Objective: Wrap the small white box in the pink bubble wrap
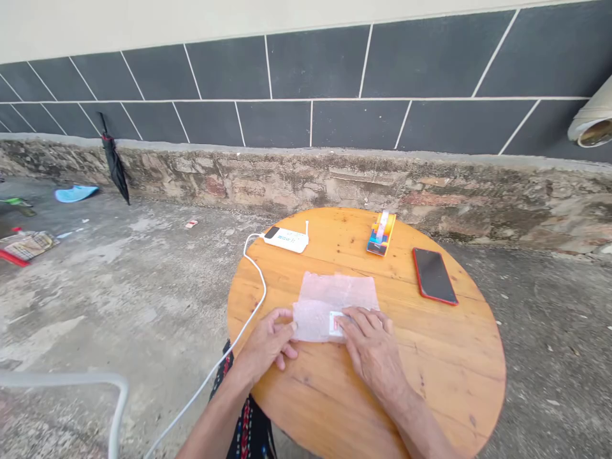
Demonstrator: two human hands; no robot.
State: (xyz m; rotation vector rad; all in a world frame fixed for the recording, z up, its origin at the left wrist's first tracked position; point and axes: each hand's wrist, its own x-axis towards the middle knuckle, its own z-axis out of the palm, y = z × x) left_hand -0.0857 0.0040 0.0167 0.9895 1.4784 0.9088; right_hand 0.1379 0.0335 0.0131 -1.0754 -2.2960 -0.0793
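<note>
A pink translucent wrapping sheet (pixel 338 288), which looks like bubble wrap, lies partly folded on the round wooden table. At its left edge, my left hand (pixel 268 341) has bent fingers, with the thumb and forefinger closed on the sheet's border. My right hand (pixel 370 338) rests palm down over the lower right of the sheet, fingers stretched out. Under its fingertips is a small white rectangular piece (pixel 334 324) with a reddish mark, partly hidden by the fingers. What lies beneath the right palm cannot be seen.
Toward the table's (pixel 444 376) back stand a white device (pixel 285 240) with a white cable (pixel 261 299) and a yellow-and-blue tape dispenser (pixel 381 234). A red-edged phone (pixel 435 276) lies at right. A black umbrella (pixel 115 166) leans on the wall; a white tube (pixel 112 380) crosses the lower left.
</note>
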